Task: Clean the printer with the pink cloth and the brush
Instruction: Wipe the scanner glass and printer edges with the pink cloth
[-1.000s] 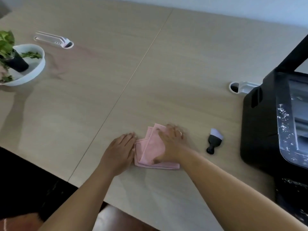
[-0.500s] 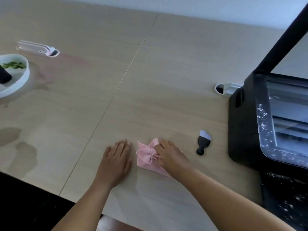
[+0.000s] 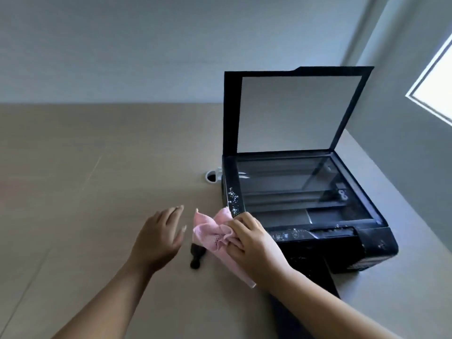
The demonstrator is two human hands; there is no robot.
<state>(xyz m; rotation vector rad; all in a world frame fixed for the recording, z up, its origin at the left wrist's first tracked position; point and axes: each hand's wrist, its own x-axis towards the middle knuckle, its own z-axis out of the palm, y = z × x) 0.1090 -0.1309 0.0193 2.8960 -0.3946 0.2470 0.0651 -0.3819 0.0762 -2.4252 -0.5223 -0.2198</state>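
**Pink cloth held at the printer's near-left corner**

The right hand (image 3: 254,243) grips the pink cloth (image 3: 215,236), its fingers curled into the bunched fabric. The bunched end lies just beside the near-left corner of the printer (image 3: 367,250). The cloth's long axis slants from that far-left bunch down to a loose tail pointing near and right, under the wrist.

The left hand (image 3: 159,238) holds nothing, with fingers spread and relaxed above the table (image 3: 73,192), just left of the cloth.

The brush (image 3: 197,256) lies on the table between the two hands. Its long axis runs near to far and its rounded black handle end points toward the near edge. Its far end is hidden behind the cloth.

The printer sits on the right of the table with its lid (image 3: 291,111) raised upright at the far side and the scanner glass (image 3: 300,192) bare. White specks (image 3: 233,199) dot the left rim. The control strip runs along the near edge. A white cable port (image 3: 212,177) sits in the table just left of the printer's far corner.
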